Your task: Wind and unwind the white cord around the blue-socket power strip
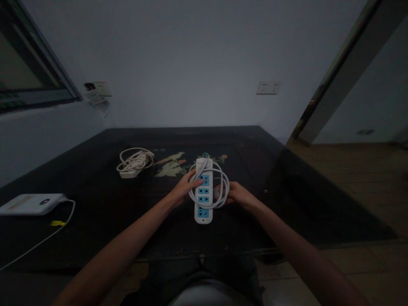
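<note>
Forearms point(137, 236), power strip point(203, 199) (cord point(227, 185) atop) between fingers point(194, 183)

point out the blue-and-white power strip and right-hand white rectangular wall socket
Blue-and-white power strip point(203, 191), head view: blue panel
Right-hand white rectangular wall socket point(268, 87), head view: faceplate

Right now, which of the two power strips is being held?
The blue-socketed power strip, with the left hand's thumb over it; the other strip, under looped cord, lies untouched on the table.
</note>
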`<state>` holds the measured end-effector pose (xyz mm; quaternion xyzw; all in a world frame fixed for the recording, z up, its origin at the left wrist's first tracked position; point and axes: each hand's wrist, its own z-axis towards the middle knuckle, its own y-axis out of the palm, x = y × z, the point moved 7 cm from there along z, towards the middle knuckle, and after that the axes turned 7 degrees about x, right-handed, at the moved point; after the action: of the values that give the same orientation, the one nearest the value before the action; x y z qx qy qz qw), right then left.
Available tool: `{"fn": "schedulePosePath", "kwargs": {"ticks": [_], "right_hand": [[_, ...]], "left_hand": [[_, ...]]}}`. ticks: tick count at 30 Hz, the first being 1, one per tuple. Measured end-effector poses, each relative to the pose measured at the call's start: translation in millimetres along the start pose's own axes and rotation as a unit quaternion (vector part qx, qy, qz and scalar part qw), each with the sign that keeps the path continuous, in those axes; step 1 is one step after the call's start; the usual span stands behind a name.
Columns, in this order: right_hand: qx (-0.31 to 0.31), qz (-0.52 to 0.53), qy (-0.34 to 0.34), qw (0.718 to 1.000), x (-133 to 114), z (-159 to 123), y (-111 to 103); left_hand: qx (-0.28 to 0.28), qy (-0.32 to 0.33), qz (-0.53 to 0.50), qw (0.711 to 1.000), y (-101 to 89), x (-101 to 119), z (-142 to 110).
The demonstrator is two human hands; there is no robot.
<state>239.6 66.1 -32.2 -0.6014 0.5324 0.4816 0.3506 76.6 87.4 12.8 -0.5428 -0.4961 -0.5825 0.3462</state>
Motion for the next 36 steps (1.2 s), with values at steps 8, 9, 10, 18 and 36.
{"fn": "schedulePosePath", "kwargs": {"ticks": [8, 9, 10, 18, 36], "right_hand": [[0.080, 0.117, 0.033, 0.989, 1, -15, -3], [0.094, 0.110, 0.020, 0.989, 0, -20, -5], [0.101, 0.098, 0.005, 0.990, -1, -24, -5], [0.066, 0.062, -0.041, 0.995, -2, -29, 7], [0.103, 0.118, -0.068, 0.985, 1, -30, -16]], "left_hand": [[0.000, 0.055, 0.159, 0.986, -0.7, 5, 1], [0.002, 0.068, 0.182, 0.981, -0.9, 5, 2], [0.005, 0.081, 0.202, 0.976, -1.0, 5, 4], [-0.012, 0.116, 0.194, 0.974, -11.0, 13, 5], [0.142, 0.281, 0.488, 0.814, -55.6, 43, -37]]}}
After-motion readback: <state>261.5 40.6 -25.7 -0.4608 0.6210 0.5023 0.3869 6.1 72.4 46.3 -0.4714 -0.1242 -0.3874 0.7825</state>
